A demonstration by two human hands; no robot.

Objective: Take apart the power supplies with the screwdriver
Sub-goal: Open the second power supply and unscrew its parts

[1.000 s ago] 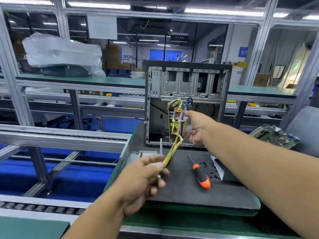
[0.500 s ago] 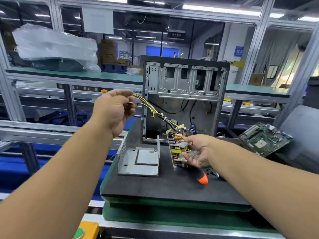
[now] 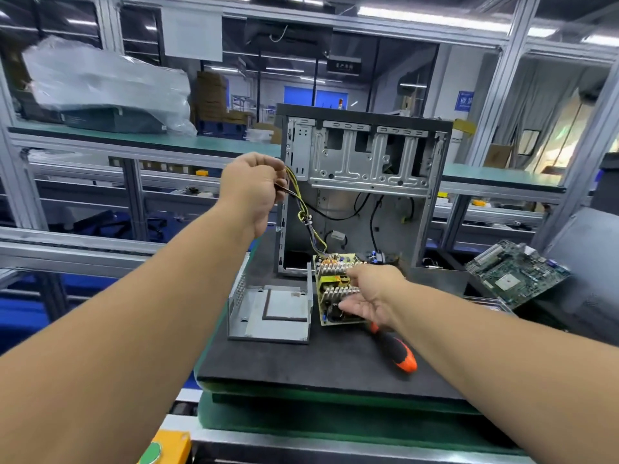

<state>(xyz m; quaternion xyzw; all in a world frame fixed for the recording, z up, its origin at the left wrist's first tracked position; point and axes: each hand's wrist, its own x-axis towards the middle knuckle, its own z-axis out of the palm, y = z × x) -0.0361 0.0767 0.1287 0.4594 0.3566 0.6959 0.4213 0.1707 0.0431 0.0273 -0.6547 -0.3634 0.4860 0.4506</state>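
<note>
Nearest, at the bottom edge, a yellow box (image 3: 167,447) with a green button sits at the front of the table (image 3: 301,420). On the table lies a black mat (image 3: 301,363). The screwdriver (image 3: 397,351), black grip with an orange end, lies on the mat untouched, just below and to the right of the right hand (image 3: 371,293), its tip hidden under that hand.

The right arm reaches forward from the lower right. Its hand lies low over the mat, palm turned left, with the thumb on top and the fingers beneath the right edge of the board (image 3: 336,289), pinching it. The board is the power supply's circuit board with finned heat sinks; its lower edge is at the mat, and it is tilted toward the camera. Just left of it, touching or nearly so, stands the casing (image 3: 268,313), an open grey metal shell on the mat.

The left arm reaches from the lower left, raised higher. The left hand (image 3: 254,189) is curled into a fist round the wires (image 3: 306,216), a yellow and black bundle running down and right to the board's top edge. The back of the hand faces the camera.

Behind the board stands an open computer case (image 3: 365,162), upright on the mat. To its right, a green motherboard (image 3: 516,272) lies tilted. Farther back, on a shelf (image 3: 134,139), a plastic-wrapped bundle (image 3: 107,85) rests.
</note>
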